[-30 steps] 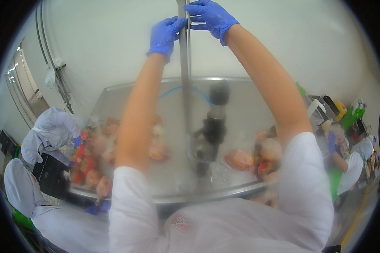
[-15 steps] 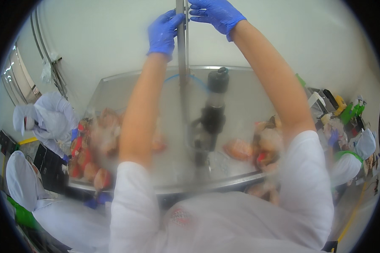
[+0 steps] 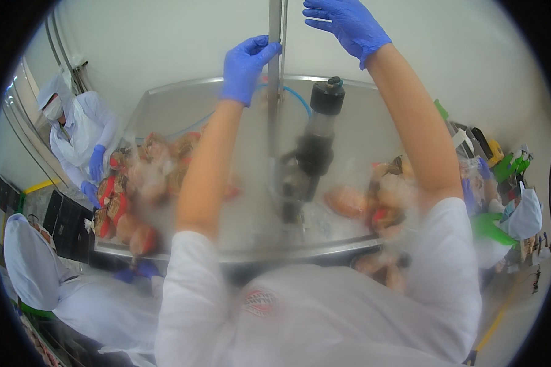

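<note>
My left hand (image 3: pixel 245 68), in a blue glove, is raised and closed on an upright metal post (image 3: pixel 275 92), its thumb lying against the post. My right hand (image 3: pixel 347 27), gloved alike, is up to the right of the post. Its fingers stretch out toward the post, apart from it, and nothing is in them. Below the hands, a black cylindrical device (image 3: pixel 315 147) with a clear section stands tilted beside the post. A blue hose (image 3: pixel 299 101) curves behind it. The lower part of the post looks hazy.
A metal table (image 3: pixel 312 251) bears piles of bagged poultry at the left (image 3: pixel 156 174) and right (image 3: pixel 390 196), and one bag (image 3: pixel 347 202) near the middle. Co-workers in white stand at the far left (image 3: pixel 82 131), near left (image 3: pixel 98 312) and right (image 3: pixel 520 214).
My right hand has moved right, away from the post. My left hand stays at the post. The far-left co-worker has straightened up, and the view has shifted a little.
</note>
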The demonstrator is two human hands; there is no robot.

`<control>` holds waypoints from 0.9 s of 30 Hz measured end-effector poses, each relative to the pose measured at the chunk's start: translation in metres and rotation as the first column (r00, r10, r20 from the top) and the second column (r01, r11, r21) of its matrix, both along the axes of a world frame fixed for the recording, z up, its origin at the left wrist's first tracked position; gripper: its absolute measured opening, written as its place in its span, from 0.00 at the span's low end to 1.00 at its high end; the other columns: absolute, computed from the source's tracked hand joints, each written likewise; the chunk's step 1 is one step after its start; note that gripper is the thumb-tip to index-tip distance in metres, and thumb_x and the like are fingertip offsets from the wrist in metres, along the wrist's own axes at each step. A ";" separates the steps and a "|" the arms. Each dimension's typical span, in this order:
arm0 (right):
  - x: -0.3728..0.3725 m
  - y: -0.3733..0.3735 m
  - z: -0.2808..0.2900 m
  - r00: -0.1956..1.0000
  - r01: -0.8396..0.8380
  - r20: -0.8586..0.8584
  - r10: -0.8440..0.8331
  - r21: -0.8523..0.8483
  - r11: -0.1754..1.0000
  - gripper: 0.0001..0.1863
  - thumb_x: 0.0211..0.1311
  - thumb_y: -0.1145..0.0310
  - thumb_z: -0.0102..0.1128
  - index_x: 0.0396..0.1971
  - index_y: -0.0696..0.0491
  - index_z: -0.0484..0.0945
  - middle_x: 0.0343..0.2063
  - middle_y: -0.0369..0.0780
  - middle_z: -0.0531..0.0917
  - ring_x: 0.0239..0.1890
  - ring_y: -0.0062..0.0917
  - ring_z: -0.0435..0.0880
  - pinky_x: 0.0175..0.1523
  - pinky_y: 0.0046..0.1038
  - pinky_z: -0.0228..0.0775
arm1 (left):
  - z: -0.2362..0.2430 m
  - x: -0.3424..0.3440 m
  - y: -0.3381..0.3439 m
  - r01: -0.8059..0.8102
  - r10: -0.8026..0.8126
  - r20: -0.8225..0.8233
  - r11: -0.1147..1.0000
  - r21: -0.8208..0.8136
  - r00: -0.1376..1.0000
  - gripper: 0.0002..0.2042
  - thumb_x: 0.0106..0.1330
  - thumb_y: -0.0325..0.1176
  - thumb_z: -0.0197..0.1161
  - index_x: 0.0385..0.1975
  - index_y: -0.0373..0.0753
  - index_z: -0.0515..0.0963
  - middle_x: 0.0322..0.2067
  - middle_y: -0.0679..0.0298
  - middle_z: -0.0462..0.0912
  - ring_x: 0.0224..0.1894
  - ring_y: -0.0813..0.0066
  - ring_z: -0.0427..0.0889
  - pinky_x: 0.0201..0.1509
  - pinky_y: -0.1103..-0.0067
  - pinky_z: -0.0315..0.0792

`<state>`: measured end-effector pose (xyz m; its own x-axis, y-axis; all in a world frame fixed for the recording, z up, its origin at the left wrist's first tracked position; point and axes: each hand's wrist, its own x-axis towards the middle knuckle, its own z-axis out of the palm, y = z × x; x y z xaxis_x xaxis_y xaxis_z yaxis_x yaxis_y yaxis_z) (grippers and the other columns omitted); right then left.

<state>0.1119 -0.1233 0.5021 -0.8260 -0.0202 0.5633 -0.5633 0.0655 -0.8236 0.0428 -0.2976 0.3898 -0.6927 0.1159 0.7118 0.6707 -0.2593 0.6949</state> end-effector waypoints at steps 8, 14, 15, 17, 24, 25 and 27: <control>0.049 0.025 -0.048 0.999 -0.051 -0.009 0.050 -0.070 0.996 0.21 0.57 0.64 0.63 0.48 0.55 0.68 0.37 0.37 0.74 0.39 0.22 0.74 0.46 0.28 0.71 | -0.082 0.043 0.004 -0.052 0.056 0.088 0.998 -0.044 0.995 0.13 0.57 0.29 0.67 0.40 0.30 0.78 0.33 0.62 0.82 0.35 0.79 0.80 0.42 0.84 0.72; 0.074 0.026 -0.068 0.999 -0.029 -0.028 0.027 -0.051 0.998 0.22 0.57 0.65 0.62 0.48 0.56 0.68 0.38 0.37 0.73 0.40 0.22 0.75 0.46 0.27 0.71 | -0.121 0.057 0.000 0.011 -0.010 0.097 1.000 -0.007 0.995 0.15 0.55 0.31 0.68 0.40 0.31 0.78 0.33 0.62 0.83 0.36 0.80 0.79 0.44 0.83 0.72; 0.077 0.025 -0.070 0.999 -0.033 -0.029 0.031 -0.050 0.998 0.22 0.57 0.65 0.62 0.49 0.56 0.68 0.38 0.37 0.73 0.40 0.22 0.75 0.47 0.27 0.71 | -0.130 0.053 -0.002 -0.025 0.026 0.095 1.000 -0.017 0.995 0.14 0.56 0.30 0.68 0.40 0.31 0.78 0.34 0.63 0.82 0.37 0.80 0.79 0.45 0.83 0.72; 0.081 0.024 -0.073 0.999 -0.027 -0.037 0.026 -0.053 0.998 0.23 0.57 0.65 0.62 0.50 0.56 0.67 0.38 0.38 0.73 0.41 0.23 0.74 0.47 0.28 0.71 | -0.132 0.061 -0.002 0.030 -0.034 0.115 0.999 0.037 0.993 0.13 0.56 0.29 0.67 0.40 0.32 0.78 0.34 0.63 0.82 0.38 0.80 0.79 0.46 0.82 0.72; 0.085 0.024 -0.073 0.997 -0.016 -0.071 0.012 -0.061 0.998 0.22 0.58 0.65 0.62 0.49 0.56 0.68 0.38 0.37 0.74 0.41 0.23 0.75 0.48 0.28 0.71 | -0.135 0.060 -0.004 0.069 -0.085 0.152 0.992 0.109 0.985 0.14 0.56 0.26 0.66 0.42 0.32 0.77 0.35 0.63 0.82 0.39 0.79 0.79 0.47 0.82 0.72; 0.086 0.024 -0.076 0.997 -0.021 -0.071 0.016 -0.065 0.998 0.21 0.58 0.65 0.61 0.49 0.56 0.68 0.38 0.37 0.74 0.41 0.23 0.75 0.48 0.28 0.71 | -0.141 0.060 -0.004 0.070 -0.091 0.175 0.990 0.123 0.980 0.14 0.56 0.25 0.66 0.42 0.32 0.77 0.35 0.63 0.82 0.39 0.79 0.79 0.47 0.82 0.72; 0.085 0.027 -0.079 0.997 -0.032 -0.079 0.026 -0.069 0.997 0.20 0.59 0.65 0.61 0.49 0.56 0.69 0.37 0.37 0.75 0.40 0.22 0.76 0.48 0.27 0.71 | -0.152 0.058 -0.005 0.072 -0.104 0.220 0.986 0.152 0.970 0.15 0.56 0.25 0.66 0.43 0.32 0.76 0.36 0.63 0.82 0.39 0.78 0.79 0.47 0.82 0.72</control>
